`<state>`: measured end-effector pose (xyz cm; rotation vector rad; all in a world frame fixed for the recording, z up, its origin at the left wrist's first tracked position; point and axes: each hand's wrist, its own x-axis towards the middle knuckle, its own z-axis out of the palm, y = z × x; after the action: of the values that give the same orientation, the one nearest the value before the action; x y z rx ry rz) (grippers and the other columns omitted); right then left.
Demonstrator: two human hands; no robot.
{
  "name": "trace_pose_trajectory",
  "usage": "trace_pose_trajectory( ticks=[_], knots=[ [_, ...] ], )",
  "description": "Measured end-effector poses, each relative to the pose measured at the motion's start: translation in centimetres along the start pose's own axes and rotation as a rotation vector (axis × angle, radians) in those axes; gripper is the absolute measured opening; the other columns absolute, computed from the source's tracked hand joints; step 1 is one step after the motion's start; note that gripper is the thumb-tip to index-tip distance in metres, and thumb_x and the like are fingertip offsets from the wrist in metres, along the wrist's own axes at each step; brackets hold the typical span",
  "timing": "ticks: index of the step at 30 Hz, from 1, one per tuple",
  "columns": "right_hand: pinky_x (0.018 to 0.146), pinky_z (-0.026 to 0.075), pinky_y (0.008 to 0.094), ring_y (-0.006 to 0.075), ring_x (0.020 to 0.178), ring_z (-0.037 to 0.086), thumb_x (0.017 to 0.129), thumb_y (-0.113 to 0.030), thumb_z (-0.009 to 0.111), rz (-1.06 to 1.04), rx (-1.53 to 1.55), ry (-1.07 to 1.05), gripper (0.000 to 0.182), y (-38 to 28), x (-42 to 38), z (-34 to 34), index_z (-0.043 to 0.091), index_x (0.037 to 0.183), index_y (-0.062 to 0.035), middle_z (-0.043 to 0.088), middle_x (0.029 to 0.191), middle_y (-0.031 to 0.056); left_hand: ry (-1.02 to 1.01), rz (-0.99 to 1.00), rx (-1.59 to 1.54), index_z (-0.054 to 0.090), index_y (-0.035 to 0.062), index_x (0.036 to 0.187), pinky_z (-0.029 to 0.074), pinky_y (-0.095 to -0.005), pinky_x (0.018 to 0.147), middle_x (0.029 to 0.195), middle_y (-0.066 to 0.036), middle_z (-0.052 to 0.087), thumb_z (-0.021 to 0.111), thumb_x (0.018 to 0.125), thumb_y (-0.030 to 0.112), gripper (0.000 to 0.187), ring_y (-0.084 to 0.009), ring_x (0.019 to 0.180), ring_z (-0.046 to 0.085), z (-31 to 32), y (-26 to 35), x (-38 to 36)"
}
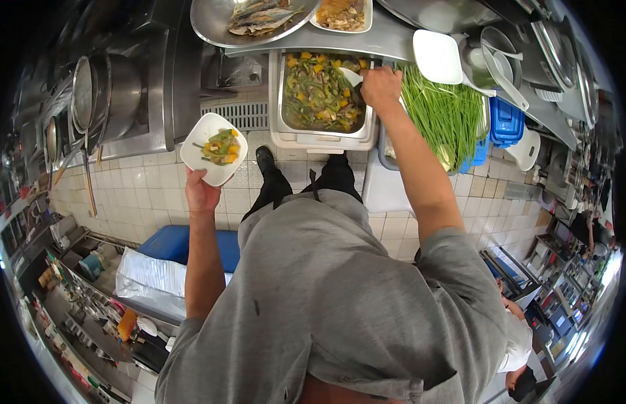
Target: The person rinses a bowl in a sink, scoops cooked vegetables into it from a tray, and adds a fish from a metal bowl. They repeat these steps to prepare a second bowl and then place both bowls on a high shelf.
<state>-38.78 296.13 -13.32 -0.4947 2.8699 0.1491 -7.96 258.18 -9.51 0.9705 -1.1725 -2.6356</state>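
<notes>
My left hand (202, 193) grips a white square plate (193, 149) by its near edge, the thumb over the rim. A small helping of mixed vegetables (222, 148), green pieces with orange chunks, lies on it. At the right side of a deep steel food pan (323, 133), my right hand (381, 87) is closed round the handle of a white serving spoon (352, 76). The spoon's head rests at the vegetable stew (319, 94) that fills the pan; its tip is partly hidden. The plate is held left of the pan, apart from it.
Long green stalks (444, 111) fill a container right of the pan. A steel bowl of fish (222, 30), a dish of brown food (341, 15) and a white plate (438, 57) stand on the steel counter (387, 44). Another person (518, 340) is behind at lower right.
</notes>
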Motion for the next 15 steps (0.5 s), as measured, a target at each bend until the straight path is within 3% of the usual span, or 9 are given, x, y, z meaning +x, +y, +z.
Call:
trace_pose_trajectory(
  ticks=[5,6,9,10,15],
  knots=[
    [0.104,0.042,0.0517,0.0317,0.116,0.068,0.089,-0.019,0.062,0.064,0.209,-0.272,0.026,0.4,0.1,0.3,0.080,0.108,-0.0213,0.077,0.112,0.0116,0.010,-0.008,-0.018,0.031,0.0152,0.158,0.060,-0.0636,0.093,0.154,-0.017,0.044,0.050,0.083,0.005,0.078,-0.0437,0.136,0.053,-1.5,0.0,-0.6],
    [0.102,0.045,0.0501,0.0320,0.115,0.068,0.091,-0.022,0.062,0.069,0.238,-0.262,0.029,0.3,-0.1,1.5,0.079,0.113,-0.0265,0.076,0.115,0.0113,0.001,-0.018,-0.024,0.030,0.0157,0.158,0.059,-0.0637,0.095,0.154,-0.017,0.043,0.050,0.084,0.004,0.078,-0.0432,0.136,0.053,-1.6,-0.1,-0.7],
    [0.096,0.052,0.0509,0.0326,0.106,0.072,0.095,-0.027,0.061,0.081,0.341,-0.222,0.027,-0.1,-1.0,3.7,0.079,0.115,-0.0249,0.077,0.111,0.0107,0.008,-0.002,-0.017,0.027,0.0141,0.159,0.061,-0.0607,0.093,0.154,-0.021,0.044,0.054,0.086,0.007,0.078,-0.0466,0.132,0.056,-1.6,-0.6,-0.5],
    [0.093,0.054,0.0477,0.0325,0.106,0.072,0.095,-0.028,0.064,0.084,0.396,-0.196,0.026,0.0,-1.3,4.1,0.079,0.116,-0.0235,0.077,0.112,0.0119,0.008,-0.003,-0.017,0.027,0.0141,0.159,0.061,-0.0607,0.093,0.154,-0.021,0.044,0.054,0.086,0.007,0.078,-0.0466,0.132,0.056,-1.7,-0.9,-0.4],
    [0.098,0.050,0.0487,0.0322,0.111,0.070,0.097,-0.032,0.064,0.186,0.645,-0.245,0.026,1.4,-2.2,6.5,0.079,0.117,-0.0264,0.076,0.116,0.0075,-0.053,-0.035,-0.007,0.026,0.0117,0.159,0.060,-0.0601,0.096,0.155,-0.022,0.043,0.050,0.091,0.005,0.072,-0.0450,0.135,0.055,-0.4,-1.7,0.8]
  ],
)
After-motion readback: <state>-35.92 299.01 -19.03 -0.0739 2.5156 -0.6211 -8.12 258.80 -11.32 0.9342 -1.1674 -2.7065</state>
